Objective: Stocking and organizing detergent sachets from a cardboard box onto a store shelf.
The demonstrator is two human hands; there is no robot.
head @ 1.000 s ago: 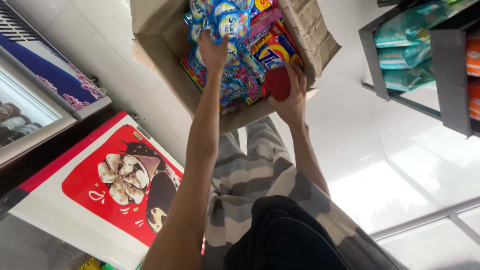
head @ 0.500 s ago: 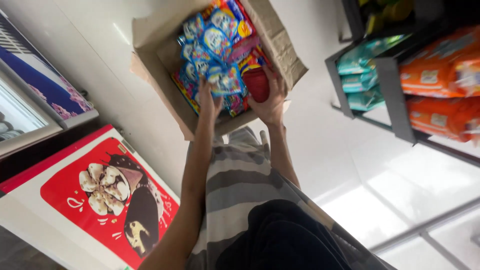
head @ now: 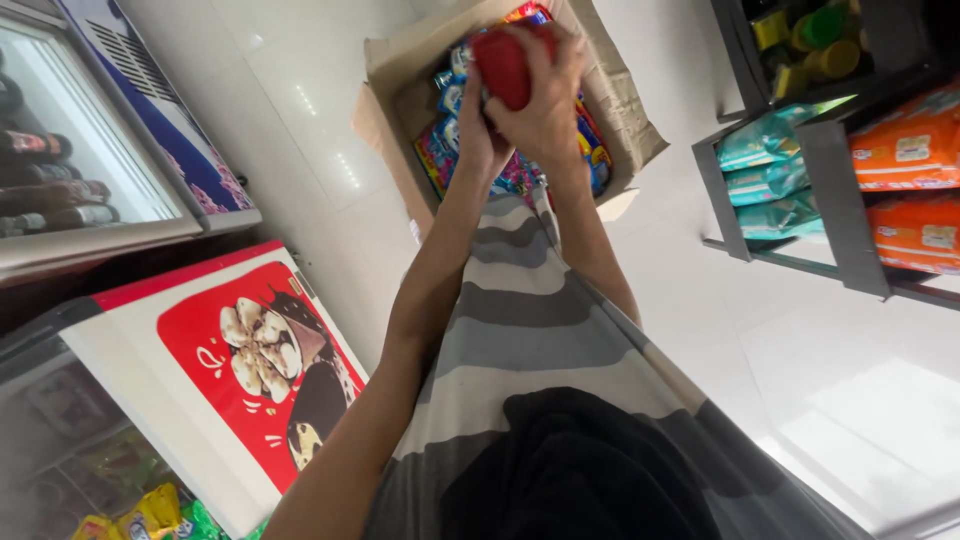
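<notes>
Both hands meet over an open cardboard box (head: 400,110) standing on the pale tiled floor (head: 300,90), far centre. Right hand (head: 550,110) wraps a red, smooth-skinned packet (head: 505,65), fingers curled over its top edge; left hand (head: 475,135) presses against it from the left side, thumb and palm closed on the lower part. Grip reads as firm, two-handed, probably because the packet is slick and slightly puffed. The packet sits just above the box opening, lifted clear of the rest.

Inside the box: a loose heap of glossy snack sachets (head: 450,150), blue, pink and yellow, crinkled foil-like film. Box flaps stand open and bent outward, corrugated brown, soft at the corners, leaving the mouth free to reach into.

Left near: a chest freezer (head: 150,330) with a red-and-white picture panel. Left far: a glass-fronted cooler (head: 90,160). Right: dark metal shelving (head: 840,200) with orange and teal soft packs stacked flat.
</notes>
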